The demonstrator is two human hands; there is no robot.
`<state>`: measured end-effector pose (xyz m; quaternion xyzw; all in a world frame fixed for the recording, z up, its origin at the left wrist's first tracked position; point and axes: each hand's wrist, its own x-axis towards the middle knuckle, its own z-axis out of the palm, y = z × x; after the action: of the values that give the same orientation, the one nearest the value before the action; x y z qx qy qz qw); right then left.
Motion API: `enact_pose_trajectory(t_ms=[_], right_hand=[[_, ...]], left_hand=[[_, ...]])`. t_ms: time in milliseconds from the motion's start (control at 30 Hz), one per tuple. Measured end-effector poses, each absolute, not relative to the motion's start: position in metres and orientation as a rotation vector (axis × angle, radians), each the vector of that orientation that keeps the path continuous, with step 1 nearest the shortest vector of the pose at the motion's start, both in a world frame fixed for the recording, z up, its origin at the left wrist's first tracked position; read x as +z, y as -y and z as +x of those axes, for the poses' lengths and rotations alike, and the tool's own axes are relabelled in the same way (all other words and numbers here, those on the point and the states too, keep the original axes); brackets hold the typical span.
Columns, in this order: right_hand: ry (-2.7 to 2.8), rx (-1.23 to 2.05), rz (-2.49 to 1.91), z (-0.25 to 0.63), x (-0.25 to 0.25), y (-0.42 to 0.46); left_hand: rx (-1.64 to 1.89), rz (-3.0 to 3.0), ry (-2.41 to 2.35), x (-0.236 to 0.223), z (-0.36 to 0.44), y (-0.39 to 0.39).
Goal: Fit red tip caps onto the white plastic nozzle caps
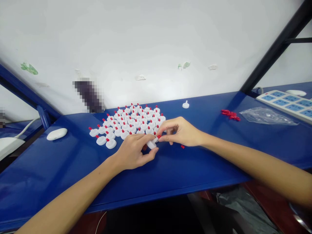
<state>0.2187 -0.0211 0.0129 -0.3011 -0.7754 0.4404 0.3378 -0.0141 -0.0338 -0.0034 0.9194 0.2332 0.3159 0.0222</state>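
Between the thumb and fingers of my left hand (136, 150) is a white nozzle cap (151, 145), tilted with its spout to the upper right. My right hand (181, 131) pinches a small red tip (159, 136) at the end of that spout. Just behind both hands stand many white nozzle caps with red tips (124, 134), grouped closely on the blue table. One loose red tip (182, 147) lies below my right hand. Farther back, a single white nozzle cap without a red tip (185, 104) stands alone.
A small heap of red tips (230, 115) lies at the right, beside a clear plastic bag (265, 116). A white power strip (287, 102) is at the far right. On the left rests a white oval case (57, 134). The blue table (170, 177) meets a white wall behind.
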Motion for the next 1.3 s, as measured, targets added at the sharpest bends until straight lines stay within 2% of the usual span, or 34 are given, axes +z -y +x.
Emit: enact_pose_trajectory(t_ms=[467,700,1300], right_hand=[[2.328,0.565,-0.645,0.220,0.014,0.024],[2.296,0.237,-0.557,0.216,0.008,0.027],[2.258,0.062,-0.489,0.214,0.003,0.029]], left_hand=[[0.999,2.800,-0.828,-0.003,-0.015,0.033],[1.014,2.761,-0.825,0.001,-0.016,0.032],[0.827,2.746,-0.925,0.002,-0.021,0.028]])
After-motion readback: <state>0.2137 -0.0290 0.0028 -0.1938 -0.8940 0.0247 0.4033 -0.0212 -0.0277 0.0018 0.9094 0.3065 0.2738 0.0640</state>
